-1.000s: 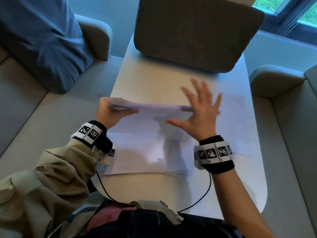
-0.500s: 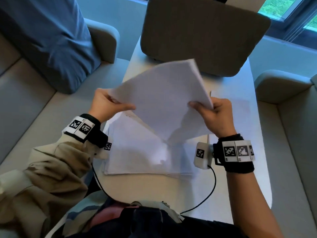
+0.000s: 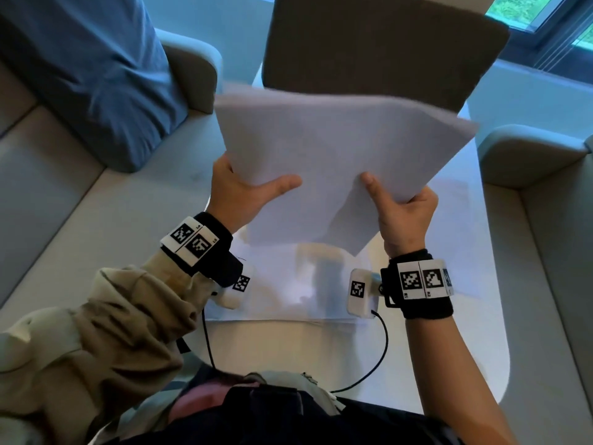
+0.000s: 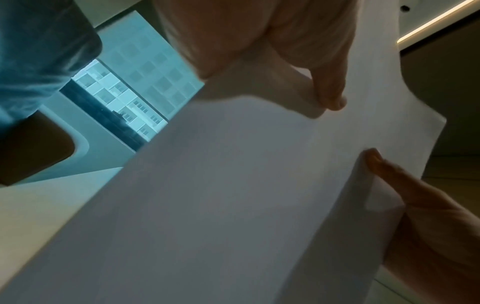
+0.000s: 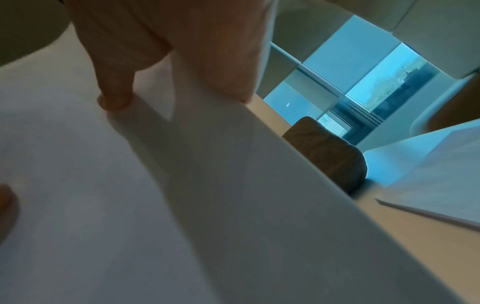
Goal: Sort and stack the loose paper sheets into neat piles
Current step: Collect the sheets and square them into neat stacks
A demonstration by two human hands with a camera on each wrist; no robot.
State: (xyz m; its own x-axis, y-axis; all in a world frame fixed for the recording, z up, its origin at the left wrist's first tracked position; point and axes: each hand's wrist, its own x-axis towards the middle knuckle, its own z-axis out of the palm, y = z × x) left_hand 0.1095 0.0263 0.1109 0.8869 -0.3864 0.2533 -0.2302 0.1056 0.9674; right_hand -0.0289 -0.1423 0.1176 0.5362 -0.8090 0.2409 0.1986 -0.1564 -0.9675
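Observation:
A bundle of white paper sheets [image 3: 330, 155] is held up in the air over the white table [image 3: 401, 358], tilted toward me. My left hand [image 3: 244, 194] grips its left edge, thumb on the near face and fingers behind. My right hand [image 3: 401, 213] grips the lower right edge the same way. The left wrist view shows the sheets [image 4: 233, 195] filling the frame with both thumbs on them. The right wrist view shows the sheets [image 5: 155, 205] under my thumb. More loose sheets [image 3: 288, 284] lie flat on the table below the hands.
A grey-brown chair back [image 3: 382, 43] stands at the table's far end. A blue cushion [image 3: 86, 75] lies on the grey sofa seat [image 3: 48, 220] at the left. Another grey seat [image 3: 552, 252] flanks the right side. A cable [image 3: 375, 364] runs from my right wristband.
The bundle went from flat on the table to lifted and tilted up. My right hand moved from pressing flat on the paper to gripping its right edge; both hands rose.

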